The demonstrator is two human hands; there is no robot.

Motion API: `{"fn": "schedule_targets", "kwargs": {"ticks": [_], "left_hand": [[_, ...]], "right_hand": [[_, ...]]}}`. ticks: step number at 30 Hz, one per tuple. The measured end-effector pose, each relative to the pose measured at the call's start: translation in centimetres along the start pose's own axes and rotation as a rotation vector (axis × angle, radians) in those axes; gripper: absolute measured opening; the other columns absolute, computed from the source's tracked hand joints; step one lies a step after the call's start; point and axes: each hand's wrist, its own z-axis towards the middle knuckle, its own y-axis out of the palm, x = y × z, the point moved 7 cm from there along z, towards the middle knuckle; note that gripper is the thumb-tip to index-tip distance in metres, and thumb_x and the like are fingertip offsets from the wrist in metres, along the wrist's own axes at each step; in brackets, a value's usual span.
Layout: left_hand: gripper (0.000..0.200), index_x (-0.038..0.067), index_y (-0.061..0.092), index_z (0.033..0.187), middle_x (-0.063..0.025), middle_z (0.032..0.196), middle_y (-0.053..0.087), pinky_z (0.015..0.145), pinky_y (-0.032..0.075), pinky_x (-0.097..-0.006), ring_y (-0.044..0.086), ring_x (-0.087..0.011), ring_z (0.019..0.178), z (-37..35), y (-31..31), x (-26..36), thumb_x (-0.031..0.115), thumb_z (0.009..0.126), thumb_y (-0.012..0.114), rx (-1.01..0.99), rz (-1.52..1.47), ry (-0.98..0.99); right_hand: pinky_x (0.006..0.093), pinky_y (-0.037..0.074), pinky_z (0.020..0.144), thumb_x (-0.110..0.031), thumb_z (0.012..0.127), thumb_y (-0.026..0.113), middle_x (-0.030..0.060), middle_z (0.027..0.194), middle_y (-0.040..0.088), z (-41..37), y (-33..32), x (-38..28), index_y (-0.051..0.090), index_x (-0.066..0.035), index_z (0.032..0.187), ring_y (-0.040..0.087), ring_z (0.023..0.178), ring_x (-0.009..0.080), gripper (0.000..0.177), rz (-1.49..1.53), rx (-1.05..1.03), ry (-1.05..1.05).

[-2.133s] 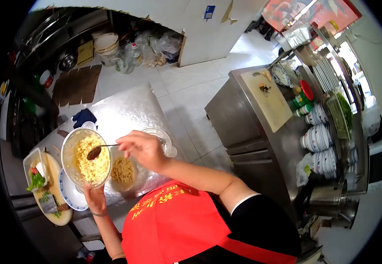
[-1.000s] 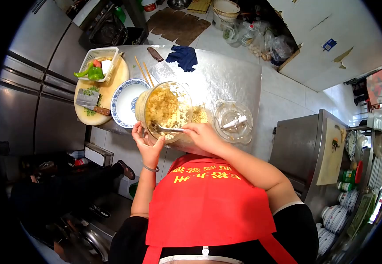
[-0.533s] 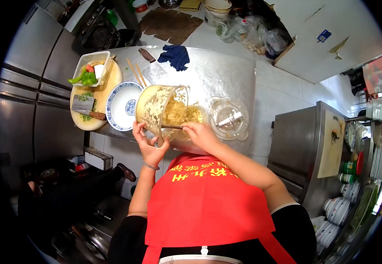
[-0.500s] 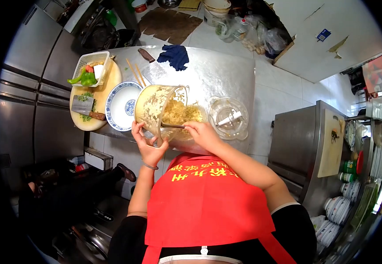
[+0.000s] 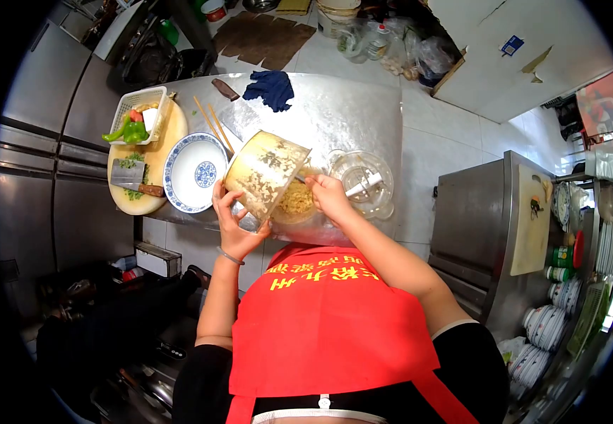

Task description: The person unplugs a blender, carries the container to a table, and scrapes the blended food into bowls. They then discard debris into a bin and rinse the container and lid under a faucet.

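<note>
My left hand (image 5: 238, 225) is wrapped round the lower side of a clear plastic container (image 5: 268, 169), its walls smeared with yellowish food. The container is tipped with its mouth towards the right and down. Below the mouth, chopped yellow food (image 5: 297, 201) lies in a see-through bowl, partly hidden by the container. My right hand (image 5: 330, 196) is closed round the handle of a thin metal utensil (image 5: 301, 178), whose far end is hidden inside the container. Just right of that hand is a clear round lid (image 5: 381, 201) with a white plastic piece (image 5: 364, 184) on it.
A blue-rimmed white bowl (image 5: 176, 173) and chopsticks (image 5: 211, 119) are left of the container. Farther left, a round cutting board (image 5: 174, 127) bears a cleaver (image 5: 126, 174), chopped greens and a vegetable basket (image 5: 157, 95). A brown handle (image 5: 225, 89) and dark cloth (image 5: 270, 88) lie behind.
The container has tipped further over, hiding its inside and showing more of its smeared outer wall. My right hand has moved slightly up and right with the utensil. The view has shifted slightly.
</note>
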Motion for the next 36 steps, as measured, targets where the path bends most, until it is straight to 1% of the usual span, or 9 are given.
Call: {"fn": "schedule_targets", "kwargs": {"ticks": [7,9,13,20,23,25,30,34,36], "left_hand": [[0.070,0.011,0.035,0.107,-0.0173,0.131,0.016,0.079,0.051,-0.0355,0.029,-0.0315,0.120,0.8,0.2,1.7,0.005,0.049,0.074,-0.116,0.123,0.112],[0.070,0.011,0.035,0.106,-0.0175,0.131,0.017,0.078,0.051,-0.0357,0.029,-0.0318,0.121,0.9,0.3,2.2,0.005,0.049,0.075,-0.124,0.123,0.135],[0.072,0.012,0.035,0.107,-0.0176,0.131,0.017,0.079,0.051,-0.0361,0.029,-0.0322,0.121,1.3,0.5,2.4,0.004,0.048,0.075,-0.158,0.098,0.129],[0.072,0.010,0.034,0.108,-0.0165,0.132,0.016,0.084,0.049,-0.0375,0.028,-0.0310,0.122,1.4,0.4,2.0,0.003,0.048,0.074,-0.158,0.067,0.223],[0.071,0.010,0.033,0.108,-0.0157,0.133,0.014,0.085,0.047,-0.0388,0.026,-0.0297,0.124,1.1,0.4,1.7,0.003,0.050,0.073,-0.114,-0.017,0.155],[0.072,0.010,0.032,0.109,-0.0148,0.135,0.012,0.085,0.047,-0.0399,0.021,-0.0290,0.126,1.0,0.6,1.8,0.003,0.051,0.073,-0.121,-0.028,0.134],[0.071,0.011,0.029,0.111,-0.0141,0.137,0.008,0.086,0.046,-0.0416,0.017,-0.0290,0.127,1.6,-0.8,1.5,0.002,0.054,0.072,-0.013,-0.154,0.055],[0.071,0.011,0.029,0.111,-0.0143,0.137,0.007,0.087,0.046,-0.0416,0.017,-0.0282,0.126,1.8,-0.9,1.3,0.002,0.055,0.072,-0.008,-0.127,0.056],[0.072,0.011,0.029,0.112,-0.0146,0.137,0.007,0.086,0.046,-0.0417,0.017,-0.0284,0.127,1.5,-0.3,1.4,0.003,0.055,0.072,-0.024,-0.131,0.044]], "right_hand": [[0.0193,0.021,0.035,-0.019,0.087,0.049,-0.0084,0.047,0.032,-2.9,-1.5,-0.6,0.059,-0.003,0.088,0.029,0.037,0.0027,0.019,0.183,-0.035,0.181],[0.0202,0.021,0.034,-0.019,0.087,0.050,-0.0077,0.047,0.035,-2.0,-0.9,-2.1,0.059,-0.002,0.092,0.028,0.036,0.0034,0.020,0.277,-0.043,-0.066],[0.0202,0.019,0.035,-0.016,0.088,0.048,-0.0074,0.049,0.031,-0.1,-0.3,0.5,0.053,-0.001,0.102,0.024,0.038,0.0036,0.022,0.142,0.018,-0.096],[0.0209,0.019,0.034,-0.019,0.087,0.051,-0.0062,0.046,0.036,-3.3,-1.9,2.7,0.061,-0.003,0.092,0.028,0.036,0.0035,0.019,0.115,0.007,0.120],[0.0203,0.025,0.037,-0.015,0.087,0.049,-0.0059,0.050,0.039,-3.0,1.0,1.6,0.055,0.000,0.104,0.032,0.040,0.0033,0.023,0.058,-0.074,-0.011],[0.0194,0.032,0.043,-0.016,0.087,0.049,-0.0056,0.055,0.047,-2.8,3.5,-0.3,0.058,0.001,0.101,0.041,0.049,0.0031,0.023,-0.068,-0.072,-0.459],[0.0194,0.033,0.046,-0.016,0.086,0.051,-0.0064,0.056,0.047,-2.5,0.1,1.7,0.060,0.000,0.097,0.040,0.052,0.0035,0.021,-0.219,-0.074,-0.172],[0.0188,0.036,0.050,-0.017,0.086,0.052,-0.0049,0.061,0.050,-4.1,-0.4,1.0,0.060,0.001,0.097,0.043,0.056,0.0029,0.022,-0.049,-0.048,-0.151],[0.0191,0.039,0.056,-0.016,0.086,0.052,-0.0027,0.068,0.055,-4.2,1.4,-1.0,0.060,0.002,0.098,0.047,0.064,0.0029,0.023,-0.167,-0.058,-0.363]]}}
